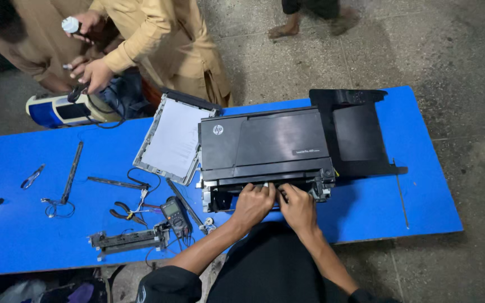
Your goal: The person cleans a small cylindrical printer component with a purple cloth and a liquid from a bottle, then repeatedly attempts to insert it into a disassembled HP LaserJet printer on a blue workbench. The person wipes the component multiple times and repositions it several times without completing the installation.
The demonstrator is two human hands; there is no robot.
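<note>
- Both hands work at the front edge of a black, boxy plastic printer (pixel 266 150) that sits near the middle of a long bright blue table (pixel 7 163).
- Left hand (pixel 252 203) rests knuckles-up on the printer's opened front slot, fingers curled down into the gap; whether they pinch a part inside cannot be told.
- Right hand (pixel 297 206) lies just beside it, touching it at the thumbs, fingers likewise bent into the same slot, its grip hidden.
- Behind the printer on the right lies a flat black plastic tray panel (pixel 356 132).
- To the printer's left, a grey-framed scanner lid with a white inner sheet (pixel 173 138) lies tilted, touching the printer's side.
- Near the left forearm sit a dark handheld multimeter with an orange trim (pixel 175 215), red-handled pliers (pixel 124 213) and a grey metal roller assembly (pixel 126 240).
- Farther left lie a long black rod (pixel 72 171) and small silvery scissors (pixel 32 177).
- At the far side of the table, another person in tan clothing (pixel 164 39) bends over a white and blue device (pixel 63 109), both their hands well apart from the printer.
</note>
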